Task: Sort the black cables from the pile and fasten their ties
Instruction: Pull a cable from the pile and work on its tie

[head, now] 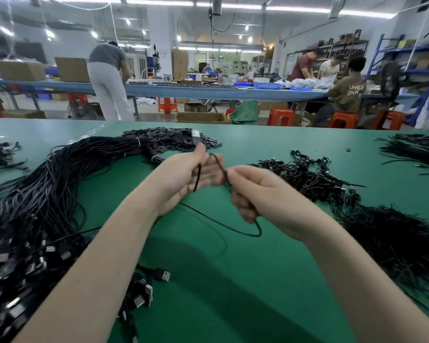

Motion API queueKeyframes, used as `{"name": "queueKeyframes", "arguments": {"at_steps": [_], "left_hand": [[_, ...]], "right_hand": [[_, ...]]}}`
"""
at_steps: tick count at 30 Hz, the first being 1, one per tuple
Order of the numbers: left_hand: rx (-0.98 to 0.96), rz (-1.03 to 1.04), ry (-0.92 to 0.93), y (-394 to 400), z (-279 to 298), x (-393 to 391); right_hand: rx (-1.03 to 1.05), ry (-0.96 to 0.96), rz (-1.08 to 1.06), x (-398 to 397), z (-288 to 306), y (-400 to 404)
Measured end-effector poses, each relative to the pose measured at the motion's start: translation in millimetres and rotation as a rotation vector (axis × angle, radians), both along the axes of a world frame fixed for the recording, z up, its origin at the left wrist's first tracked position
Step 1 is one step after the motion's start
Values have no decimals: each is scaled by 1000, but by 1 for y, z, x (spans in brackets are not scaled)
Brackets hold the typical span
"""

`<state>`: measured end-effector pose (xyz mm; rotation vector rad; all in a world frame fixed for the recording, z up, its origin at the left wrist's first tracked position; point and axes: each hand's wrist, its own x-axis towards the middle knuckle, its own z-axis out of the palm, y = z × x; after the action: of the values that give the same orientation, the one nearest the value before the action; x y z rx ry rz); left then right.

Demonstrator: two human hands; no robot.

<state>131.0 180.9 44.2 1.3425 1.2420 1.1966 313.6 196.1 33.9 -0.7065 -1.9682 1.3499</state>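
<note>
I hold one thin black cable [223,225] above the green table [233,280]. My left hand [183,179] pinches its USB plug end [196,136] upward, with a strand looped across the palm. My right hand [255,194] is closed around the cable just to the right, and a slack loop hangs below both hands. A big pile of loose black cables [35,206] with silver USB plugs fills the left side. Coiled, tied cables [305,174] lie in a heap to the right. A mass of black ties [401,238] lies at the near right.
A heap of small black flat pieces [183,138] lies at the far middle of the table. More black strands [416,149] sit at the far right and a few cables [0,154] at the far left. Beyond the table, several people work at a long blue bench [183,91] with orange stools.
</note>
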Motion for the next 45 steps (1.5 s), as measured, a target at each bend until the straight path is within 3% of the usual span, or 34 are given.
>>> {"name": "queueKeyframes", "arguments": {"at_steps": [3,5,6,8,11,12,13,14,16,18,20,22,24,26,29,31,32,35,38,41,45], "left_hand": [[215,-7,-262,0,9,-1],[279,-140,-578,-7,20,-8],[293,-209,-627,-12,25,-12],[234,-279,-412,-20,27,-20],[-50,-392,387,-21,15,-16],[-117,-383,540,-18,10,-9],[-124,-314,573,-13,4,-1],[-82,-196,489,-7,0,6],[25,11,73,1,-1,13],[139,42,-298,4,4,11],[215,-30,-481,0,10,4],[228,-150,-500,-10,17,-2],[221,-277,-412,-17,21,-7],[180,-371,-188,-19,20,-12],[13,-365,452,-17,11,-13],[-55,-255,566,-11,2,-6],[-31,-182,481,-8,-1,-1],[69,-49,-40,-2,-2,11],[128,-101,-406,-1,3,14],[152,-178,-517,-7,8,14],[113,-216,-613,-6,6,16]], "right_hand": [[-175,-69,236,-4,-22,6],[-212,-186,245,1,-40,17],[-182,-255,178,3,-47,22],[-35,-347,-67,8,-52,33],[203,-261,-399,11,-39,39],[256,-195,-436,9,-31,36],[294,-131,-432,5,-23,31],[310,-77,-400,0,-17,24],[248,-21,-276,-12,-12,9],[116,-47,-100,-21,-17,-1],[-67,-69,78,-23,-28,-3],[-196,-102,138,-18,-38,4],[-107,-291,11,-8,-41,16],[151,-509,-227,3,-38,27],[358,-377,-473,9,-23,32],[464,-254,-483,0,-11,20],[488,-200,-465,-7,-7,11],[384,-72,-311,-25,-9,-8],[217,-96,-175,-30,-18,-10],[117,-73,-178,-25,-22,-3],[185,-99,-288,-17,-21,6]]}}
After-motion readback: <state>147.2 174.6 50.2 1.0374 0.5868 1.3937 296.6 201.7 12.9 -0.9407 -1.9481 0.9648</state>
